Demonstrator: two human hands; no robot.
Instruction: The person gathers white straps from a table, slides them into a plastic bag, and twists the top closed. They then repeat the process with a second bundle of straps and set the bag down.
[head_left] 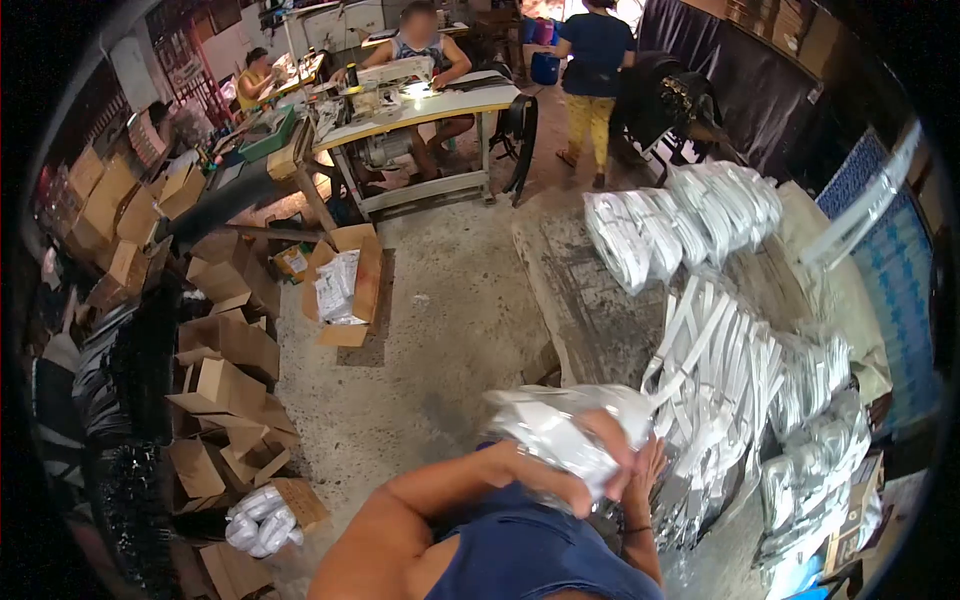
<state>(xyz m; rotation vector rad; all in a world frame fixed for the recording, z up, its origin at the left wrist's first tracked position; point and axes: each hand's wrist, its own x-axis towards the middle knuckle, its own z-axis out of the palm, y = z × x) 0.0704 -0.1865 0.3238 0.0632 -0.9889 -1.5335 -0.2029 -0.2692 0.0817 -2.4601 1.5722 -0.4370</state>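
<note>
Two bare hands at one clear-wrapped white bundle point(553, 428), held up by the near part of the worktable's left edge. Left hand point(562, 484): bent round the bundle, digits pinching plastic. Right hand point(643, 474): digits fairly straight, close together, at the bundle's right end; firmness of contact cannot be told.

Just right of the hands: loose white straps point(705, 360), fanned over the middle of the worktable point(560, 270). Wrapped bundles point(680, 215) in a row at its far edge; more wrapped stacks point(815, 470) along its right edge.

Farther out, left: open carton point(368, 285) on the concrete floor, white packets point(338, 287) inside. Beyond: seated person point(420, 50) at a sewing table point(430, 110); standing person point(597, 50) in yellow patterned trousers, to its right.
</note>
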